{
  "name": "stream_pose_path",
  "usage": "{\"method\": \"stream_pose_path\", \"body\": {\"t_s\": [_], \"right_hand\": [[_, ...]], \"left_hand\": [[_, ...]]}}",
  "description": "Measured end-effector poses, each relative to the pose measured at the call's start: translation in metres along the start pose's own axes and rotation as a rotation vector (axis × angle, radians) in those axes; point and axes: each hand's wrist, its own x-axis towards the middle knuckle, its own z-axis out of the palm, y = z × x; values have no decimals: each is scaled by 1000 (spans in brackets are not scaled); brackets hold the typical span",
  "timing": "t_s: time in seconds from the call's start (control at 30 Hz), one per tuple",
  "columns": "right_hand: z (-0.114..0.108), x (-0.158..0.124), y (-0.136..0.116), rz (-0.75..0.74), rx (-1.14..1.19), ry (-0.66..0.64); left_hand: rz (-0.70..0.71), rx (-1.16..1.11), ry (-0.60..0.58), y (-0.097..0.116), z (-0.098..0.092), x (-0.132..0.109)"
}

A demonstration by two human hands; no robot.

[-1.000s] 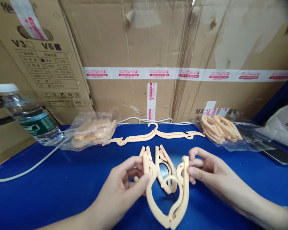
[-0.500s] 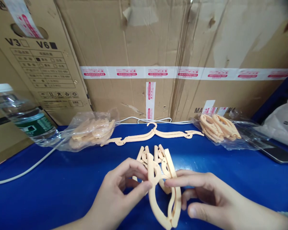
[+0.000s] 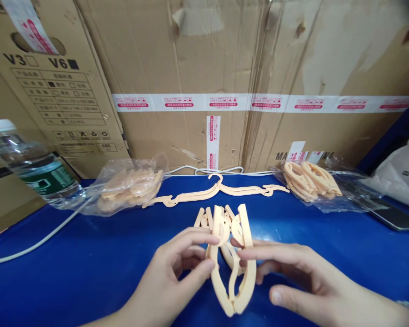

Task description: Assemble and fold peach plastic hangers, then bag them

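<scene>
A cream folding clothes hanger (image 3: pixel 248 277) is upright in front of me, its two arms folded up side by side. My left hand (image 3: pixel 177 268) pinches its left arm between thumb and fingers. My right hand (image 3: pixel 289 268) has its fingers hooked around the right arm, the fingertips showing in the gap between the arms, while the thumb stays apart from it. More folded hangers (image 3: pixel 200 218) lie on the table just behind, partly hidden by the held one. Farther back lies an unfolded cream hanger (image 3: pixel 201 194) with its hook toward the boxes.
Clear plastic bags of hangers lie at left (image 3: pixel 132 186) and right (image 3: pixel 310 181). A water bottle (image 3: pixel 44 172) and white cable (image 3: pixel 54 240) are on the left. A phone (image 3: pixel 395 215) rests at right near a white bag (image 3: pixel 404 168). Cardboard boxes (image 3: pixel 177 136) wall off the back.
The held hanger has turned, and its hook part no longer shows between the arms. Its lower end has risen slightly. My right fingers have moved from its front to around the right arm.
</scene>
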Motion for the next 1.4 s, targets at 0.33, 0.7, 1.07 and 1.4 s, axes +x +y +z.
{"method": "stream_pose_path", "body": {"t_s": [0.33, 0.7, 1.07, 1.4], "right_hand": [[-3, -4, -1, 10, -22, -48], [-35, 13, 2, 27, -577, 184], [-27, 13, 3, -32, -977, 29], [-24, 12, 6, -34, -990, 17]], "left_hand": [[375, 483, -61, 3, -4, -9], [511, 818, -187, -5, -10, -11], [445, 1177, -395, -20, -4, -16], [393, 1059, -423, -6, -12, -8]]}}
